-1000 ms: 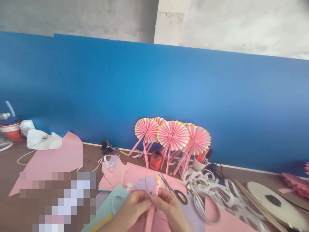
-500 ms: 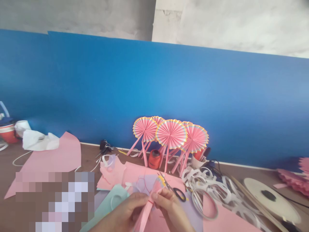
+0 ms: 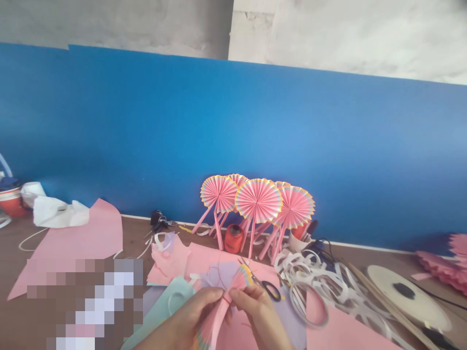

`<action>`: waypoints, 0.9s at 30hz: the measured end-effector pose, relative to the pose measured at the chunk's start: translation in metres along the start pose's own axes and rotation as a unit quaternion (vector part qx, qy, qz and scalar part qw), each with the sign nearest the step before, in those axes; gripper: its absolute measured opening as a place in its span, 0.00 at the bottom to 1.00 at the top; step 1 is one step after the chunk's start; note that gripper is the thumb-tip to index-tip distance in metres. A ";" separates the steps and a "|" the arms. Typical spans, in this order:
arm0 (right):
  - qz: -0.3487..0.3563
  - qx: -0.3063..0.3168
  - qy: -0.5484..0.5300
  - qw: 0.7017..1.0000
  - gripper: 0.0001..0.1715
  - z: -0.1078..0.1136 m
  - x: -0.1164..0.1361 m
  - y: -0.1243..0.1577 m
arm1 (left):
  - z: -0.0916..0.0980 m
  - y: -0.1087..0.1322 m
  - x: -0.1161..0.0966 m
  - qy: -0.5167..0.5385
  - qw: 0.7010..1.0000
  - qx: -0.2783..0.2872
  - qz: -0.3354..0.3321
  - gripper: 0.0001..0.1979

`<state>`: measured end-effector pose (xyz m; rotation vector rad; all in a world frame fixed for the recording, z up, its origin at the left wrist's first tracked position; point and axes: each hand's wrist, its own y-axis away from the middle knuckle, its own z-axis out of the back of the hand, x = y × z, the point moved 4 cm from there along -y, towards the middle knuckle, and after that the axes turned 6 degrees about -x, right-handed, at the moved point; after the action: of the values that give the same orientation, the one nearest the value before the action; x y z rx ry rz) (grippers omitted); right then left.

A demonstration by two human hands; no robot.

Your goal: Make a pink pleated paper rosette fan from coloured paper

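Both hands pinch a pleated pink paper fan (image 3: 217, 318) near its middle, low in the centre of the head view. My left hand (image 3: 199, 307) closes on it from the left, thumb on top. From the right, my right hand (image 3: 255, 307) grips it with thumb and fingers. The fan's yellow-edged pleats spread a little at its far end and at its near end. A pair of scissors (image 3: 270, 290) with black handles lies just beyond my right hand. Pink paper sheets (image 3: 204, 257) lie under and beyond both hands.
Several round pink paper fans (image 3: 258, 200) stand against the blue panel (image 3: 164, 126), beside a red thread spool (image 3: 234, 238). On the right are a tape roll (image 3: 309, 305), tangled white strips (image 3: 339, 287) and a cream disc (image 3: 408, 297). White cloth (image 3: 60, 212) lies left.
The folded fan has opened slightly, its coloured pleats now showing at the near end and spreading wider at the far end. Both hands stay in nearly the same place.
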<state>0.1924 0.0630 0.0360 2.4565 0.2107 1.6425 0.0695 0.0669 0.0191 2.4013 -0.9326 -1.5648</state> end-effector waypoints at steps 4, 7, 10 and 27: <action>0.017 0.055 0.009 0.998 0.15 -0.009 0.004 0.002 | -0.001 0.004 -0.003 -0.005 1.000 -0.001 0.004 0.16; 0.023 0.047 0.034 0.998 0.17 -0.008 0.004 -0.001 | -0.002 0.004 -0.005 -0.003 1.000 0.019 -0.005 0.14; 0.036 0.029 0.117 0.992 0.21 -0.001 0.003 -0.006 | -0.005 0.003 -0.011 0.048 0.997 0.046 -0.042 0.13; 0.109 0.007 0.334 0.936 0.07 0.017 0.019 -0.009 | 0.013 -0.008 -0.025 0.039 0.986 -0.072 -0.145 0.17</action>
<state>0.2155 0.0744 0.0446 1.8815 0.0309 2.5298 0.0545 0.0905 0.0295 2.5601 -0.4530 -1.5493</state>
